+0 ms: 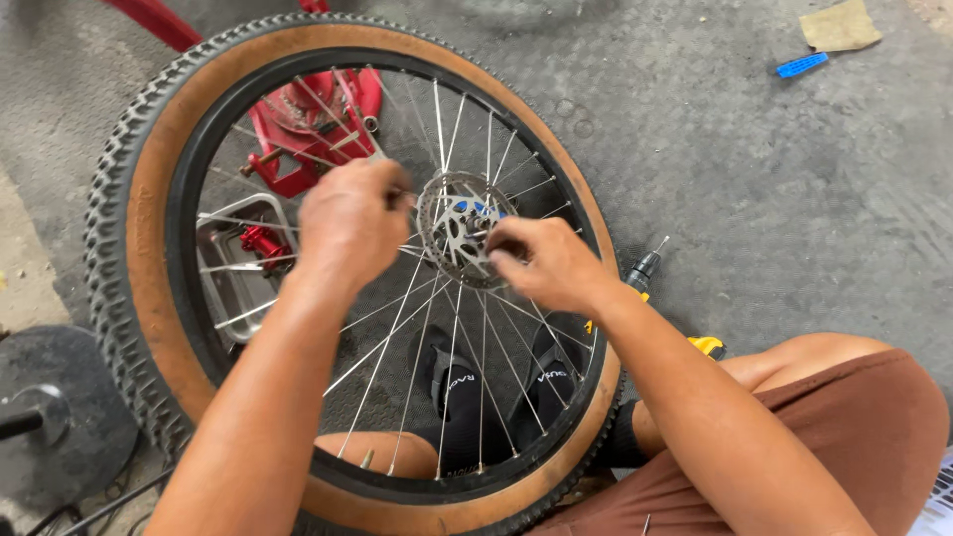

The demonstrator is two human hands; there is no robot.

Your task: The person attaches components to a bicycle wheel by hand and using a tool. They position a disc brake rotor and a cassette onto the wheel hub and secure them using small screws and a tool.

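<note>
While the left hand [349, 220] grips a small tool, the brake disc [459, 226] is pinched by the right hand [544, 260], apparently for bolt work needing steady alignment.

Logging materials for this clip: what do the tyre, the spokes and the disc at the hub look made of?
Tyre: looks like rubber, matte, with black knobby tread and a tan sidewall. Spokes: thin bright wires, probably steel with a shiny finish. Disc: silvery perforated plate, apparently bare metal, dull sheen; the exact alloy cannot be told.

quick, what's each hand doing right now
Left hand: closed on a thin tool at the hub.
Right hand: fingers pinched at the brake disc.
</note>
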